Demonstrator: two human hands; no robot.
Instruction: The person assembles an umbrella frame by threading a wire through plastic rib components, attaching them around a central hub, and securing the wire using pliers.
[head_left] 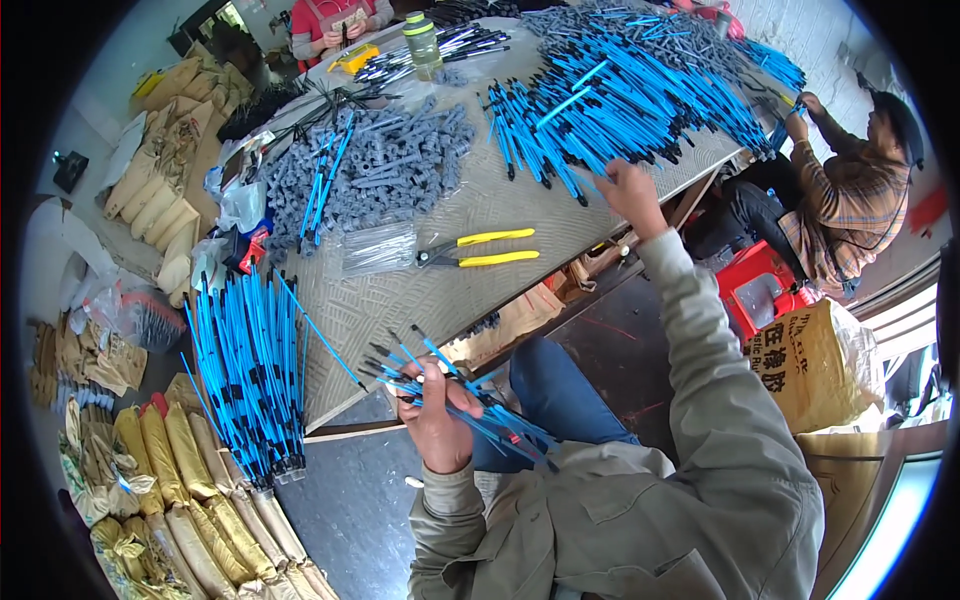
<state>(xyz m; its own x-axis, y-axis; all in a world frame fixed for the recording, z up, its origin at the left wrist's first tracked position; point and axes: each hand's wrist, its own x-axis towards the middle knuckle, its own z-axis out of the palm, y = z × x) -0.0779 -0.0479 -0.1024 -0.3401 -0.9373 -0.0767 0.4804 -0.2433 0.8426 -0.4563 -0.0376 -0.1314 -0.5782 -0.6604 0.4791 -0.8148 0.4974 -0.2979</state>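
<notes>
My left hand [440, 418], low in front of my lap, is closed round a loose bunch of thin blue rods with black end pieces [515, 428]. The rods fan out on both sides of the fingers. My right hand [634, 200] reaches over the table's near edge, its thumb and fingers pinched at the end of a blue rod [573, 182] beside the large pile of blue rods [610, 105]. Its fingertips partly hide the contact. Between the hands and the grey parts lie yellow-handled pliers [490, 247] on the patterned table [455, 295].
A heap of grey plastic parts [390, 165] and a clear bag of thin pieces [372, 250] lie on the table. Another blue rod bundle [245, 370] stands at left, near gold packages [200, 510]. A bottle [423, 48] stands farther back. Two people work nearby; a red stool [755, 285] is right.
</notes>
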